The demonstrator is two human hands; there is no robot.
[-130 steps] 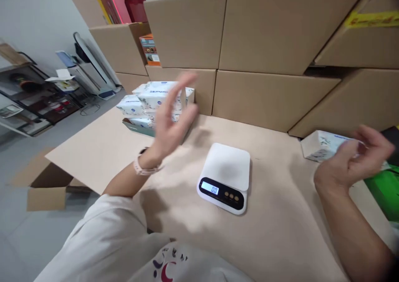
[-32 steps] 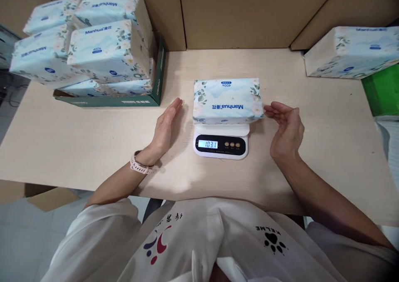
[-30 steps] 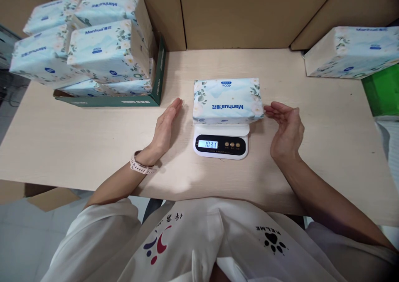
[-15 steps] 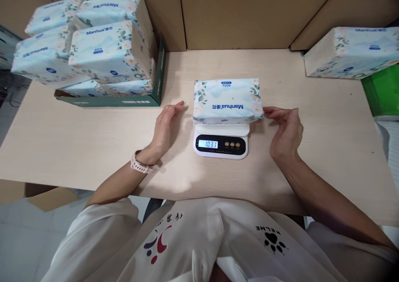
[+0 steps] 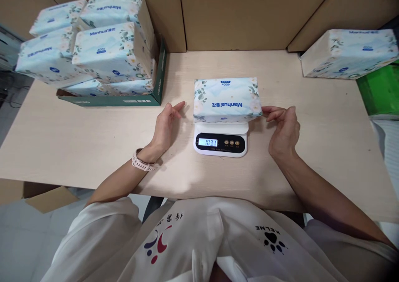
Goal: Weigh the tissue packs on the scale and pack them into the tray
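At the frame's centre, a tissue pack (image 5: 226,99) is resting on a white scale (image 5: 220,129) whose display (image 5: 208,142) is reading 103.1. The left hand (image 5: 164,125) is lying open and empty to the pack's left, while the loosely open right hand (image 5: 283,129) is lying so near its right end that touch cannot be told. More packs (image 5: 106,51) are sitting stacked in a green box (image 5: 115,102) on the counter (image 5: 93,149), upper left.
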